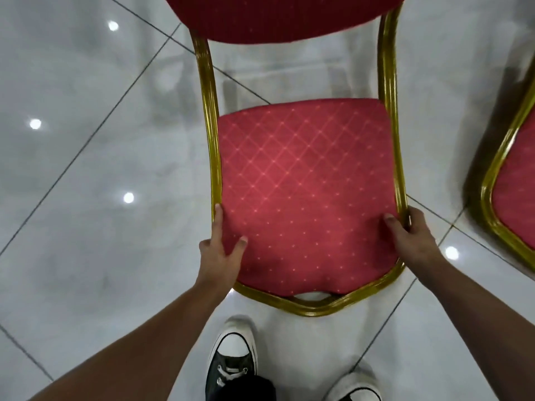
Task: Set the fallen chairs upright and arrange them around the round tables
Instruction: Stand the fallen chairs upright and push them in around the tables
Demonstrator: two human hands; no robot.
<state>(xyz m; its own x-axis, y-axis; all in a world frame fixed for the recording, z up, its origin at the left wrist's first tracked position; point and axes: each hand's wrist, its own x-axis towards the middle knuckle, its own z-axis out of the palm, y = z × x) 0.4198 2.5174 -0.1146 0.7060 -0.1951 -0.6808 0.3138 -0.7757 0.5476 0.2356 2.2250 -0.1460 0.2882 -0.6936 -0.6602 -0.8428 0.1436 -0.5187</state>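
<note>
1. You are looking straight down on a chair [304,180]: gold metal frame, red seat cushion with a diamond pattern, and its red backrest [278,15] at twelve o'clock, cut off by the top edge.
2. Your left hand [221,250] grips the seat's left side near the front corner, at about eight o'clock of the cushion. The thumb lies on the fabric and a finger runs along the gold rail.
3. Your right hand [408,235] grips the opposite side at about four o'clock, thumb on the cushion, fingers curled round the outside of the rail.
4. The chair seems to stand upright with its seat level, but its legs are hidden under the seat, so you cannot be sure they touch the floor [86,169].
5. The floor is glossy pale tile with dark grout lines and reflected ceiling lights.
6. A second chair [509,175] of the same kind shows its seat corner at three o'clock, close to the first but apart from it.
7. Your shoes [234,351], dark canvas with white toe caps, stand at six o'clock, just in front of the seat's front rail.
</note>
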